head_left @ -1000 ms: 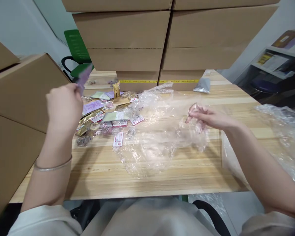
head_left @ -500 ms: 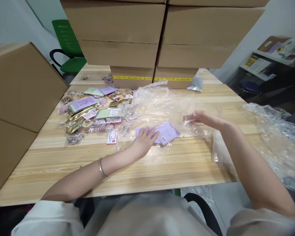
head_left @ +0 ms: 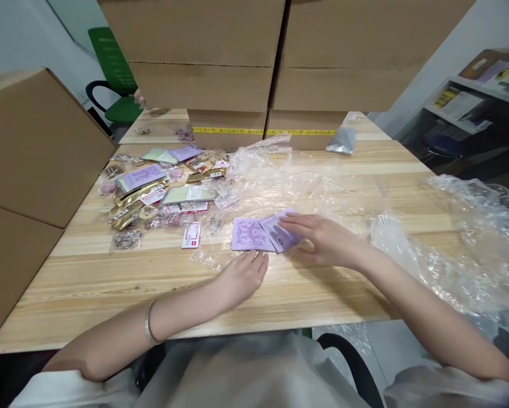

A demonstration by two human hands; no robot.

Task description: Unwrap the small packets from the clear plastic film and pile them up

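Two purple packets (head_left: 253, 233) lie side by side on the wooden table (head_left: 152, 283), on top of a sheet of clear plastic wrap (head_left: 288, 181). My right hand (head_left: 322, 238) rests flat on the right packet with its fingers stretched out. My left hand (head_left: 243, 275) lies just below the left packet, fingers loosely curled and touching its near edge, holding nothing. A silver bangle sits on my left wrist.
A heap of small packets (head_left: 161, 192) in gold, green, purple and clear wrap lies at the left. Cardboard boxes (head_left: 37, 147) stand at the left and stacked boxes (head_left: 279, 56) at the back. Crumpled clear plastic (head_left: 470, 249) hangs over the right edge. A green chair (head_left: 114, 73) stands behind.
My left hand brought a purple packet down from the upper left and laid it on the table. My right hand let go of the plastic wrap and moved left onto the packets.
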